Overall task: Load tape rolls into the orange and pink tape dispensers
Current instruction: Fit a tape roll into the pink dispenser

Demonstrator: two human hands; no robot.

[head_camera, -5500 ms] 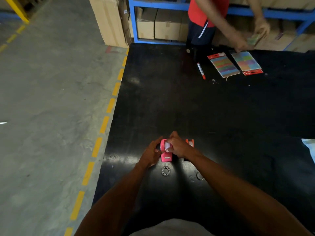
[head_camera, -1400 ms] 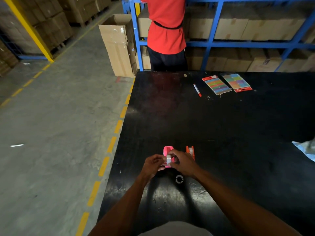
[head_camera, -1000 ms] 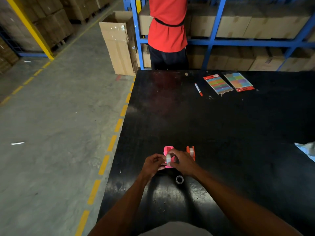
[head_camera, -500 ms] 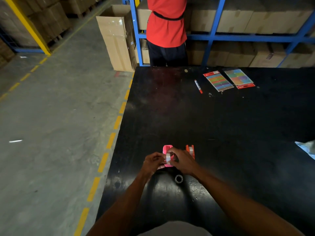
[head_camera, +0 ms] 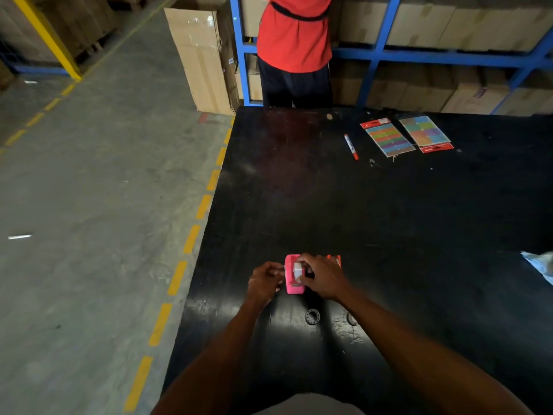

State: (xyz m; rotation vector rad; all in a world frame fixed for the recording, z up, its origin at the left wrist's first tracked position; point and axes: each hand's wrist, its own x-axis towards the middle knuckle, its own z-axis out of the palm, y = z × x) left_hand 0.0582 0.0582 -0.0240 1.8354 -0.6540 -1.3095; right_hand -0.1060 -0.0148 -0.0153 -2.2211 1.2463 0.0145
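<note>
pink tape dispenser (head_camera: 292, 287) on black table (head_camera: 389, 220) | tape roll (head_camera: 297, 270) seated inside | right hand (head_camera: 323, 278) fingers pinching roll | left hand (head_camera: 264, 283) fingers curled against dispenser's left side | orange tape dispenser (head_camera: 336, 260) behind right hand

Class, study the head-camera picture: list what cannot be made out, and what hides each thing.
- Orange dispenser: mostly behind the right hand; loaded or not, unclear.
- Tape roll in the pink dispenser: seating hidden by fingers.
- Marker print: too small.
- Pale wrapper: cut off by the right edge.
</note>
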